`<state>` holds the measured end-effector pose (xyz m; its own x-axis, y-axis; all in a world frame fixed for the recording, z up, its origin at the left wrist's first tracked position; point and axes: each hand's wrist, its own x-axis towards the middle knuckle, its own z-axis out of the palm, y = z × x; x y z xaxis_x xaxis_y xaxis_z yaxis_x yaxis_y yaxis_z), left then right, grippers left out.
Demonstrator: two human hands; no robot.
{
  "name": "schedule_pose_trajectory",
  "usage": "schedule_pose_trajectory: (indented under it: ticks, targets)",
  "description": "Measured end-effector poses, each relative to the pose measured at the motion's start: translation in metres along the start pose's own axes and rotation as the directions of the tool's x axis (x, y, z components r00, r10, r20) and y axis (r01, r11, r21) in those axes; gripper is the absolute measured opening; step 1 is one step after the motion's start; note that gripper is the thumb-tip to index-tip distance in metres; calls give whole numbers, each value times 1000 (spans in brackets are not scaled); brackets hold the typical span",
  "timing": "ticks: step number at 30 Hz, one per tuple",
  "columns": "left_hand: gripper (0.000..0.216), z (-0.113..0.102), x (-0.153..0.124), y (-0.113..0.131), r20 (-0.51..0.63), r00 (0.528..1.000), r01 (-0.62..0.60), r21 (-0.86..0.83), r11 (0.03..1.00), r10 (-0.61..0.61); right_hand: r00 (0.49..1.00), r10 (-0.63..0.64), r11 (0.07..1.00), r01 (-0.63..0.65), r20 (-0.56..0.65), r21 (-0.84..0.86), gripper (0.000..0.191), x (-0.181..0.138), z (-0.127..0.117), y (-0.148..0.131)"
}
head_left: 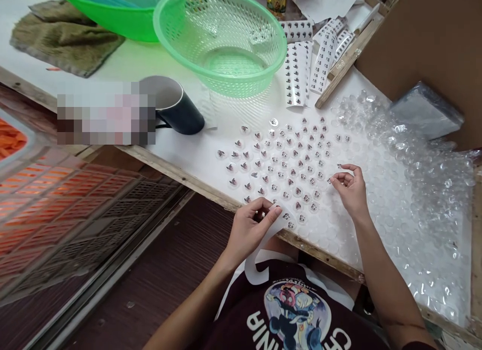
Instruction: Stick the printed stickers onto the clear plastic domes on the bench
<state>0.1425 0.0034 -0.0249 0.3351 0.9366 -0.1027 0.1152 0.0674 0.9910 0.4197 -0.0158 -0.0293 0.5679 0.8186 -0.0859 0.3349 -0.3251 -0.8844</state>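
My left hand (250,224) pinches a white strip of sticker paper (259,267) between thumb and fingers at the table's front edge; its loose end curls down in front of the shirt. A few printed stickers show on the strip near the thumb. My right hand (350,187) hovers over the clear round pieces, fingers bent, with small dark-printed stickers (339,165) at its fingertips. Left of it, many clear discs with printed stickers (291,182) lie spread on the white tabletop. To its right lie plain clear discs (387,189) without a print.
Clear plastic pieces are heaped (425,159) at the right, beside a clear-wrapped packet (427,111). Sticker sheets (297,74) lie by a wooden strip (339,69). A green basket (220,79), a dark mug (184,111) and a brown cloth (68,38) stand or lie further back. A crate (75,224) is at the left.
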Motion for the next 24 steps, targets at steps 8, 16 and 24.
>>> schedule_pose_trajectory:
  ticks: [8, 16, 24]
  targets:
    - [27, -1, -1, -1, 1, 1000, 3, 11, 1000, -3, 991, -120, 958, 132, 64, -254, 36, -15, 20, -4]
    - [28, -2, 0, 1, 10, 1000, 3, 5, 1000, -3, 953, -299, 818, 230, -48, -528, 29, -14, 13, -8]
    - [26, -2, 0, -3, 8, 1000, -3, 0, 1000, 3, 999, -29, 977, 22, -26, -213, 28, 13, -14, 2]
